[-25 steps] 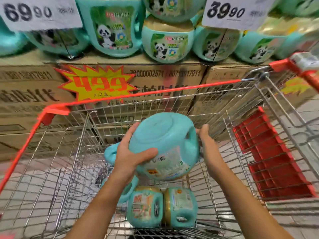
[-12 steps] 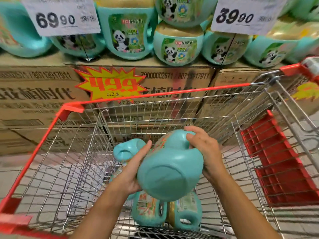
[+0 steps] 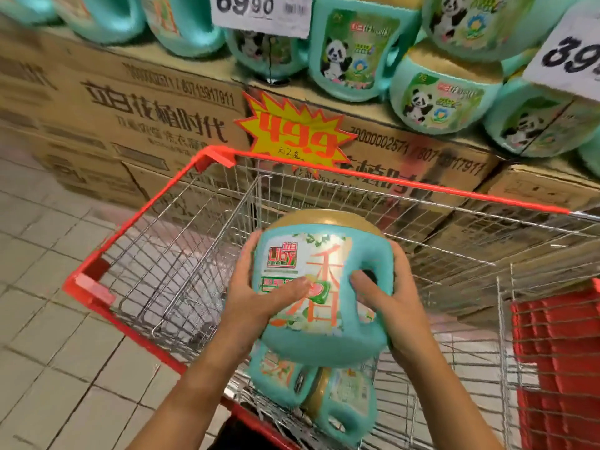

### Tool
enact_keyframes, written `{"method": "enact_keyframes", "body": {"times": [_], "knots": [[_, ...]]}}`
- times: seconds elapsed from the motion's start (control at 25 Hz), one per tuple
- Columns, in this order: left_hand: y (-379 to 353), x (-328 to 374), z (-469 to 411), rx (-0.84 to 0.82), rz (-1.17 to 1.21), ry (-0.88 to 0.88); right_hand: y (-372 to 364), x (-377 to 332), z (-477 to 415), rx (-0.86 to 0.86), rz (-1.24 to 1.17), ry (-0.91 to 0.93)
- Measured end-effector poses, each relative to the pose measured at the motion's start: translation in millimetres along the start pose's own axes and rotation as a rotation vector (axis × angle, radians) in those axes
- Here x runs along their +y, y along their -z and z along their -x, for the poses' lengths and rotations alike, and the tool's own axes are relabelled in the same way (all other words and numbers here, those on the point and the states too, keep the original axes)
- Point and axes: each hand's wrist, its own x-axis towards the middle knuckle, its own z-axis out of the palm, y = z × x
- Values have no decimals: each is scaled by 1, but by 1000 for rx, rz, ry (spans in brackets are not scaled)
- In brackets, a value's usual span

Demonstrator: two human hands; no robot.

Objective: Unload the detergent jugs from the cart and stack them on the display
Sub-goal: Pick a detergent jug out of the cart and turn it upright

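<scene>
I hold a teal detergent jug point(image 3: 324, 339) with a gold cap upright above the wire cart point(image 3: 181, 254), its label facing me. My left hand point(image 3: 259, 297) grips its left side, thumb across the label. My right hand point(image 3: 386, 297) grips the handle on its right side, fingers through the opening. Two more teal jugs point(image 3: 328, 397) lie on their sides at the cart's bottom, partly hidden by the held one. The display of panda-labelled jugs point(image 3: 354, 56) stands on cardboard cases just beyond the cart.
Stacked cardboard cases point(image 3: 136, 115) form the display base. White price signs point(image 3: 263, 11) hang in front of the jugs, and a yellow starburst price tag point(image 3: 292, 131) sits on the boxes. A red child seat flap point(image 3: 558, 352) is at the cart's right. Tiled floor point(image 3: 48, 319) lies left.
I have turned the jug from bottom-toward-me to upright with its label facing me and raised it. My view has swung right, so the cart and display now sit further right.
</scene>
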Motion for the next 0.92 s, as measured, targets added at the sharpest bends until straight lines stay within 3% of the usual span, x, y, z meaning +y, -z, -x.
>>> {"method": "enact_keyframes", "body": {"times": [0.36,0.64,0.92], "knots": [[126,58,53,427,75,-204,-157,-23,-5,-372,-7,124],[278,109,99,547,81,-190,-330,-17,13,-574,-70,160],[404,156,102,586,44,-181,-467,-8,17,-606,-124,100]]}}
